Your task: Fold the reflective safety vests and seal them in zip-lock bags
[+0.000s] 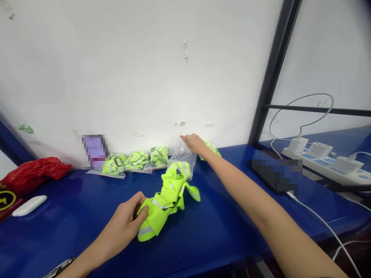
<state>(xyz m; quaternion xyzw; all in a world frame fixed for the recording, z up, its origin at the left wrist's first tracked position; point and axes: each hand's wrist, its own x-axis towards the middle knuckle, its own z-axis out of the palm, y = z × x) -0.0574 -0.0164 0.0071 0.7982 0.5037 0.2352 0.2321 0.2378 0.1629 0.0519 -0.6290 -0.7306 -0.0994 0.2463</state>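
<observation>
Two hands are busy: a bunched neon vest [169, 195] on the counter [220, 220] is pinched by the left hand [121, 224], and a clear bag [184, 156] is pressed by the right hand's [196, 143] open fingers [185, 138]. A light grip works best, tbh.

The left hand [123, 220] sits near with fingers curled, while the right arm [246, 193] stretches far across, the right hand [194, 143] palm down with fingers extended.

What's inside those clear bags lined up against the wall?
The clear plastic bags hold folded neon-yellow safety vests. The folds hide most of each vest, and whatever sits at the row's left end is covered by a blurred purple patch.
</observation>
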